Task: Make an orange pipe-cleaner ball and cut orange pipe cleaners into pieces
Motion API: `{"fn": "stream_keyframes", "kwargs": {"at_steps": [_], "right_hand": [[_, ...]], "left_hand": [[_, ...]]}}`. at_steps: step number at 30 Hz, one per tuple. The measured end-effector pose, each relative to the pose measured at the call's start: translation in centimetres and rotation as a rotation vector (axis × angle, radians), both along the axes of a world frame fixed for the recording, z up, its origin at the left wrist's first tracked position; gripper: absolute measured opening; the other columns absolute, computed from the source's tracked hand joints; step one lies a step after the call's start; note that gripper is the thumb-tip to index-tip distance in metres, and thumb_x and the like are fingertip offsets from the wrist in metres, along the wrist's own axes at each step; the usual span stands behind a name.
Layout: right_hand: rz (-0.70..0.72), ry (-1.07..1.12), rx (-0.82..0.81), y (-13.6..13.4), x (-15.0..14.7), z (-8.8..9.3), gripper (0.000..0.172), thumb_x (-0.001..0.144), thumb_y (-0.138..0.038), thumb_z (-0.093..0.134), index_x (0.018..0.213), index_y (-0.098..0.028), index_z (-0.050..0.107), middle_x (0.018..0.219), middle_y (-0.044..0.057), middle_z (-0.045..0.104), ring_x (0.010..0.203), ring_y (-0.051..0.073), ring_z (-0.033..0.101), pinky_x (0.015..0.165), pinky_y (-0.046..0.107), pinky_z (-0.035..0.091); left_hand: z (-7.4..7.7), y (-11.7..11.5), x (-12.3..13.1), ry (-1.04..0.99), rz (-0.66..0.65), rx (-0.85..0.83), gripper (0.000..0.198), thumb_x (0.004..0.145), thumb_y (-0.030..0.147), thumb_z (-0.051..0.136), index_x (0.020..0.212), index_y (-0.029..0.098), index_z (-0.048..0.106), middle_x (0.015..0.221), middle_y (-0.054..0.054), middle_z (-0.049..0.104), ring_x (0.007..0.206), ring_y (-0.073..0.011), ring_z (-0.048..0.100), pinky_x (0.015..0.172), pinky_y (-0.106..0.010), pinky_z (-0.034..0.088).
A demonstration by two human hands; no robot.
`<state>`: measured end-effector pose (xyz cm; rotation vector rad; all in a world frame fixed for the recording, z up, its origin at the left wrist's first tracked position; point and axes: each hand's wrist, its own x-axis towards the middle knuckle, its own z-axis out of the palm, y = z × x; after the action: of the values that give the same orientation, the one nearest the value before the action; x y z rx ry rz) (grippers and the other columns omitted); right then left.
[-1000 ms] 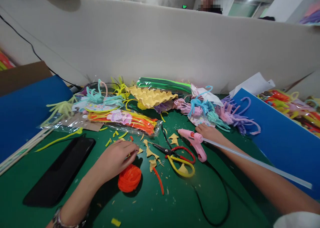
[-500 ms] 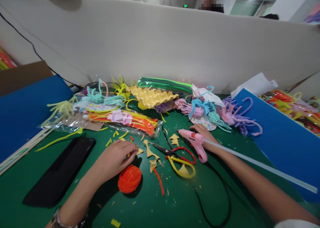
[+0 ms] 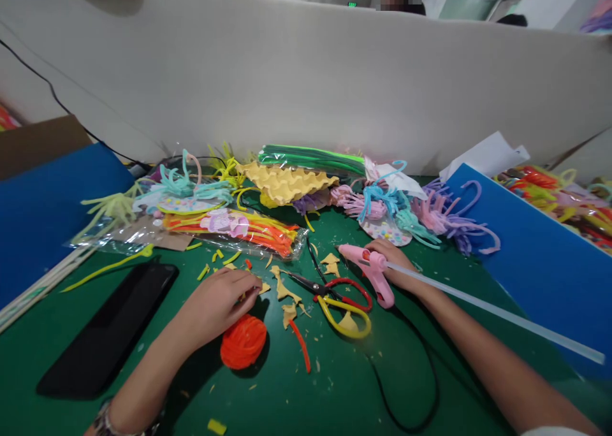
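My left hand (image 3: 217,303) rests on the green table (image 3: 296,398), fingers curled over small yellow scraps (image 3: 264,288) just above an orange coil of pipe cleaner (image 3: 243,341). My right hand (image 3: 396,261) lies behind a pink glue gun (image 3: 370,271), its fingers closing round the body. A long clear glue stick (image 3: 492,312) sticks out of the gun's back over my right forearm. Red-and-yellow scissors (image 3: 342,302) lie between my hands.
A black phone (image 3: 109,331) lies at the left. Bags of pipe cleaners (image 3: 239,227), yellow egg-carton pieces (image 3: 287,182) and fuzzy pastel craft pieces (image 3: 406,216) line the back. Blue boards (image 3: 535,264) flank both sides. The gun's black cord (image 3: 411,385) loops forward. A white partition stands behind.
My right hand has drawn back from the craft pile onto the glue gun. My left hand has hardly moved. The view has shifted slightly.
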<state>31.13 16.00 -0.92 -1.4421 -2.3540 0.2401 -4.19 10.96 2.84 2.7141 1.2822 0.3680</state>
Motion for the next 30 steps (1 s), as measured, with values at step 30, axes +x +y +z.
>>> {"fn": "stream_keyframes", "kwargs": {"at_steps": [30], "right_hand": [[-0.005,-0.011,0.013,-1.6,0.4,-0.2,0.016,0.08,-0.023,0.04,0.074,-0.018,0.054,0.074,0.006,0.057,0.07,0.017,0.049,0.065,0.029,0.04]], "left_hand": [[-0.8,0.2,-0.2,-0.07,0.03,0.03,0.029,0.085,0.029,0.032,0.081,0.02,0.059,0.079,-0.003,0.066,0.071,-0.0155,0.059,0.067,-0.025,0.044]]}}
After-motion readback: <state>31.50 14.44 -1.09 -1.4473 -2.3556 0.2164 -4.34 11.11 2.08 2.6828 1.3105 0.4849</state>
